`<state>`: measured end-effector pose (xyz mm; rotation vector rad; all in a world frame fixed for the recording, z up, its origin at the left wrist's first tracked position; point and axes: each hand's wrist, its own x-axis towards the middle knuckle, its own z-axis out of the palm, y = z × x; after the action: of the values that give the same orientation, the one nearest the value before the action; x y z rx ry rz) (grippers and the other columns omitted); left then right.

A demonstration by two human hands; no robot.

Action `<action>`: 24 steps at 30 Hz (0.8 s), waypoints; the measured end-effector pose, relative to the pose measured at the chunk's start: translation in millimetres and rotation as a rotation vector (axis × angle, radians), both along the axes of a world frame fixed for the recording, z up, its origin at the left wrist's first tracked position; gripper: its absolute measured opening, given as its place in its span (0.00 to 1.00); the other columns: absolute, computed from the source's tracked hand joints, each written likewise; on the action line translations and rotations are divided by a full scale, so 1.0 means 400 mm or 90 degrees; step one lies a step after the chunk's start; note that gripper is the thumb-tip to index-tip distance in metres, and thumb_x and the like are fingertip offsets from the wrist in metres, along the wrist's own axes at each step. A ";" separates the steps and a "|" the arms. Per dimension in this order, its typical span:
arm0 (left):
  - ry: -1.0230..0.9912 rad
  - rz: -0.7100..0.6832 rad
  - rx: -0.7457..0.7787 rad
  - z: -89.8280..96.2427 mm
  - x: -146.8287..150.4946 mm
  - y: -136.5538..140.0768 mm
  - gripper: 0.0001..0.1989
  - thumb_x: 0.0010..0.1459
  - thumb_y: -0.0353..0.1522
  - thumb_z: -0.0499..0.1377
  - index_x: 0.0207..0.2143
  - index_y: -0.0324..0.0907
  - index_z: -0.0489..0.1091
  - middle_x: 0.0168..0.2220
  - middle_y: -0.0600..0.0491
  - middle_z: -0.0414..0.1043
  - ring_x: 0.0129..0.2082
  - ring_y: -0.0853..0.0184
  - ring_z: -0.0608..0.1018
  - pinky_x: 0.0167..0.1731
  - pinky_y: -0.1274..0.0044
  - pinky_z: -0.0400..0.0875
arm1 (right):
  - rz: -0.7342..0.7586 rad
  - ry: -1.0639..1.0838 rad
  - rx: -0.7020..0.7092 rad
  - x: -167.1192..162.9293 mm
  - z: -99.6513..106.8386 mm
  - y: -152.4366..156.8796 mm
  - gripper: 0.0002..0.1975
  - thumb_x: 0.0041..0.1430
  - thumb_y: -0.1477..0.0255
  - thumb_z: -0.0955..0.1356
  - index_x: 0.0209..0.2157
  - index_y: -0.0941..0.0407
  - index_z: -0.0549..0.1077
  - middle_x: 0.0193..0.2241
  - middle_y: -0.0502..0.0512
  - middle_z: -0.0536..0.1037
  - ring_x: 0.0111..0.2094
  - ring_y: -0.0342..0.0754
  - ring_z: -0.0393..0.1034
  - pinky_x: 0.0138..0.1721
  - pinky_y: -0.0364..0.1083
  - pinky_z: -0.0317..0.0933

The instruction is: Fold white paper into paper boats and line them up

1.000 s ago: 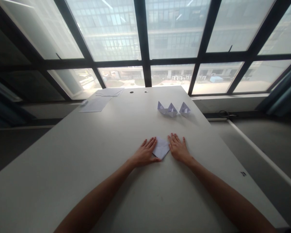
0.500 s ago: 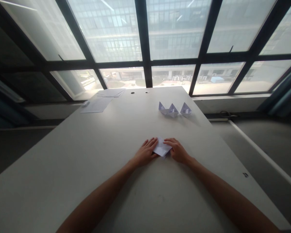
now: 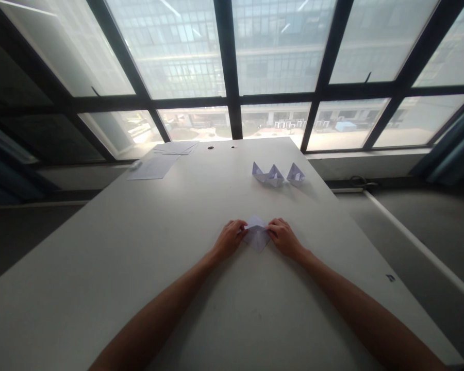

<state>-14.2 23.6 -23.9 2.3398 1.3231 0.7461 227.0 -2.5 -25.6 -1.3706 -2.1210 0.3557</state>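
Observation:
A small folded sheet of white paper [image 3: 258,238] lies near the middle of the white table, its top layer lifted partway and a crease running down its centre. My left hand [image 3: 230,237] pinches its left corner between thumb and fingers. On the opposite side my right hand [image 3: 283,237] grips the right corner, fingers closed. Beyond my hands stand folded paper boats: one with two raised points [image 3: 268,176], and beside it another folded paper piece [image 3: 296,175] with a single peak showing.
Flat white sheets of paper [image 3: 152,168] and some thin paper strips lie at the table's far left. Two round holes are near the far edge of the table [image 3: 139,257]. A small dark object [image 3: 390,278] rests near the right edge. Large windows rise behind the table.
My left hand has gone from lying flat on the paper to pinching its left corner. The paper's upper layer has been raised and spread, showing its central crease.

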 end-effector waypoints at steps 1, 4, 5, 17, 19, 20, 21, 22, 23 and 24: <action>-0.015 0.010 -0.008 0.002 0.000 0.002 0.10 0.65 0.37 0.53 0.44 0.44 0.70 0.38 0.51 0.74 0.43 0.62 0.75 0.47 0.69 0.70 | -0.013 -0.008 -0.008 -0.001 0.003 0.000 0.13 0.66 0.71 0.62 0.42 0.54 0.78 0.39 0.56 0.78 0.43 0.50 0.68 0.48 0.47 0.59; -0.038 0.032 -0.009 0.006 0.002 0.003 0.11 0.65 0.36 0.53 0.45 0.44 0.71 0.36 0.51 0.75 0.40 0.62 0.75 0.45 0.70 0.70 | -0.064 -0.024 -0.025 -0.005 0.008 0.004 0.14 0.67 0.71 0.61 0.46 0.55 0.77 0.41 0.56 0.79 0.44 0.50 0.69 0.49 0.47 0.58; -0.032 0.039 -0.003 0.008 0.003 0.002 0.11 0.65 0.36 0.53 0.46 0.44 0.71 0.35 0.52 0.75 0.39 0.62 0.75 0.45 0.69 0.70 | -0.082 -0.029 -0.027 -0.006 0.008 0.005 0.15 0.67 0.71 0.61 0.47 0.55 0.76 0.42 0.56 0.79 0.45 0.50 0.69 0.49 0.47 0.58; 0.251 -0.150 0.051 0.002 0.018 -0.013 0.26 0.70 0.41 0.42 0.68 0.45 0.52 0.69 0.50 0.50 0.69 0.60 0.51 0.66 0.62 0.45 | -0.014 -0.166 -0.008 -0.026 -0.001 -0.008 0.21 0.66 0.74 0.59 0.59 0.54 0.69 0.61 0.57 0.67 0.63 0.50 0.55 0.64 0.51 0.46; 0.288 -0.154 0.045 0.002 0.021 -0.020 0.35 0.68 0.50 0.42 0.70 0.42 0.44 0.70 0.46 0.43 0.70 0.57 0.46 0.66 0.60 0.41 | -0.006 -0.193 -0.026 -0.032 -0.007 -0.012 0.24 0.68 0.68 0.59 0.63 0.58 0.63 0.65 0.59 0.62 0.67 0.52 0.49 0.66 0.55 0.41; 0.301 -0.147 0.045 0.002 0.023 -0.023 0.38 0.66 0.52 0.42 0.70 0.40 0.41 0.71 0.44 0.41 0.70 0.57 0.45 0.66 0.59 0.40 | -0.003 -0.207 -0.036 -0.034 -0.009 -0.014 0.26 0.68 0.66 0.58 0.65 0.59 0.59 0.66 0.60 0.59 0.68 0.52 0.46 0.66 0.57 0.39; 0.309 -0.139 0.043 0.003 0.023 -0.027 0.40 0.65 0.54 0.41 0.70 0.39 0.40 0.71 0.43 0.39 0.71 0.56 0.44 0.66 0.59 0.39 | 0.000 -0.221 -0.045 -0.034 -0.011 -0.016 0.28 0.69 0.64 0.57 0.66 0.60 0.56 0.67 0.61 0.56 0.69 0.53 0.44 0.67 0.59 0.37; 0.315 -0.131 0.039 0.004 0.024 -0.030 0.41 0.65 0.55 0.41 0.70 0.39 0.39 0.71 0.42 0.38 0.71 0.56 0.43 0.66 0.59 0.39 | 0.001 -0.236 -0.052 -0.034 -0.013 -0.017 0.29 0.70 0.63 0.56 0.67 0.60 0.53 0.68 0.62 0.53 0.69 0.53 0.41 0.67 0.60 0.36; 0.318 -0.123 0.036 0.005 0.024 -0.032 0.42 0.64 0.56 0.40 0.70 0.39 0.39 0.71 0.42 0.38 0.71 0.56 0.43 0.66 0.59 0.39 | 0.002 -0.249 -0.058 -0.033 -0.015 -0.018 0.30 0.70 0.61 0.55 0.68 0.60 0.51 0.68 0.62 0.50 0.70 0.53 0.39 0.67 0.62 0.34; 0.320 -0.115 0.033 0.005 0.024 -0.035 0.42 0.64 0.56 0.40 0.70 0.39 0.39 0.71 0.42 0.38 0.70 0.55 0.43 0.66 0.59 0.39 | 0.001 -0.261 -0.062 -0.031 -0.016 -0.019 0.31 0.70 0.59 0.55 0.68 0.60 0.50 0.69 0.62 0.48 0.70 0.54 0.38 0.66 0.63 0.33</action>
<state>-4.5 9.7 -21.7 2.7550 1.2544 0.1372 214.7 -10.1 -32.1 -1.6076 -2.4606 0.1912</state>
